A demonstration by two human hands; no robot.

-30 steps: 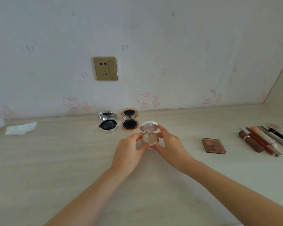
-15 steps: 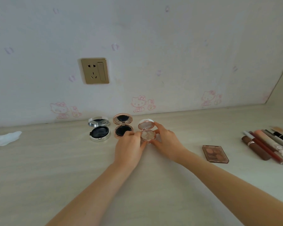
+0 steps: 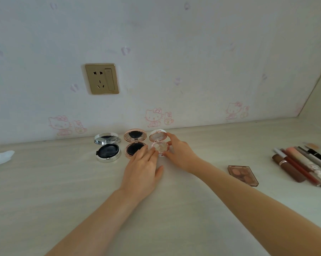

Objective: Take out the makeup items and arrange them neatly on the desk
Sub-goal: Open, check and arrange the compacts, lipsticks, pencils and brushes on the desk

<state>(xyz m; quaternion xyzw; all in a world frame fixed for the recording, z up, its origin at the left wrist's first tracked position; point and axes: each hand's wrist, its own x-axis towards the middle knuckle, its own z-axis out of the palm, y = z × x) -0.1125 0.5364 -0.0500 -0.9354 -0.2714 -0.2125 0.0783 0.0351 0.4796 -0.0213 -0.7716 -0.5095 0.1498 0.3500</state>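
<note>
Pink compact (image 3: 159, 145) sits open on table (image 3: 45, 200) at back, third in row, right beside rose-gold compact (image 3: 135, 145) and silver compact (image 3: 108, 148). Right hand (image 3: 181, 154) grip pinched on its right edge. Left hand (image 3: 143, 170) fingers straight, just touching its left rim. Tip imo: nudge gently, line front edges, keep lid from flopping, leave even gap.

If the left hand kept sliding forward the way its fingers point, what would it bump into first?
Probably the pink compact: the left hand points up and slightly right, its fingertips already at that compact's near left edge. The rose-gold compact sits just left of that line; depth is hard to judge.
</note>
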